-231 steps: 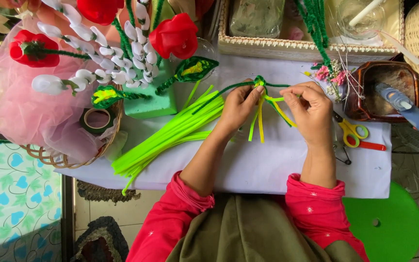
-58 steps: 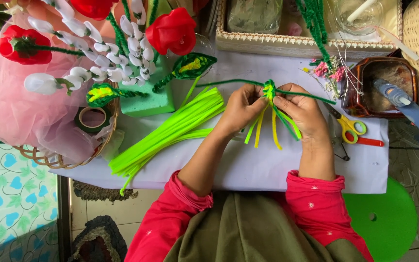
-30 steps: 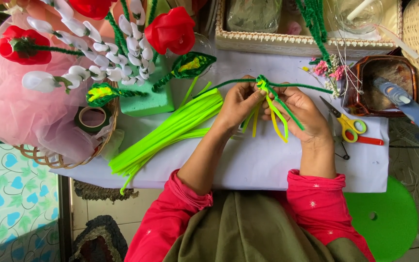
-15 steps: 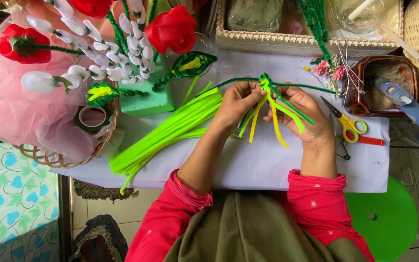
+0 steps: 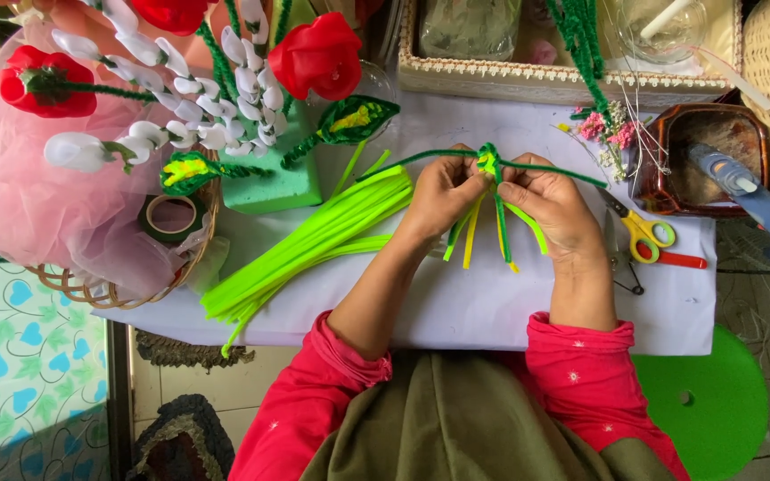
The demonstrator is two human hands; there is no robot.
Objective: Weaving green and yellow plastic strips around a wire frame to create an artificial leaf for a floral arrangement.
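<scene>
Two hands twist chenille stems over a crowded craft desk.

The desk [image 5: 456, 312] is covered with white paper and stands over a tiled floor, with a round green stool [image 5: 715, 401] at the right below it. On the left there is a basket [image 5: 91, 289] with pink net and red flowers, a green foam block [image 5: 269, 183], and a loose bundle of bright green stems [image 5: 314, 245]. On the right lie yellow-handled scissors [image 5: 643, 236] and a brown tray [image 5: 706, 160] with a glue gun [image 5: 750, 191]. The stem bunch [image 5: 490, 191] is in the middle of the desk, lifted between both hands: a dark green stem is wound around green and yellow stems that hang down. The left hand [image 5: 443, 191] and the right hand [image 5: 550, 205] both pinch the bunch at its knot, fingers pressed together.
</scene>
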